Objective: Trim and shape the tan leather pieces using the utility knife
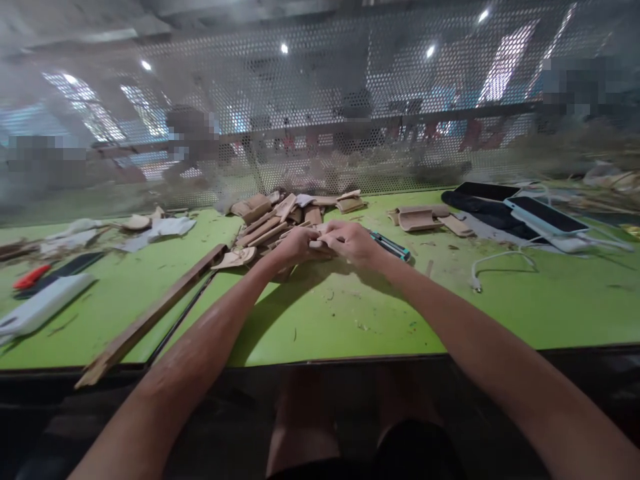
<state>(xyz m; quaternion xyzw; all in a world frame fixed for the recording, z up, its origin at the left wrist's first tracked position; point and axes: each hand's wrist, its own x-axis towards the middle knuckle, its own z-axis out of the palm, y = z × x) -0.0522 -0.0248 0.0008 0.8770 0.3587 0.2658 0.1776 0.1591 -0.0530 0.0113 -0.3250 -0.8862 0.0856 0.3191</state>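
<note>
My left hand (296,245) and my right hand (353,243) meet above the green table, fingertips close together. Both are closed in a pinch around a small pale tan piece (318,245), mostly covered by the fingers, so its exact kind is unclear. Right behind them lies a loose pile of tan strips and curved pieces (260,230) that look like wood or bamboo. Beside my right wrist rests a teal and black box cutter (391,246). A flat pale tan piece (235,258) lies left of my left hand.
A long wooden strip (155,313) runs past the table's front edge at left. A white power strip (45,308) and a red-handled tool (32,277) lie further left. Right are curved tan pieces (417,218), a phone (547,215) and a white cable (505,255). Perforated mesh (310,153) stands behind.
</note>
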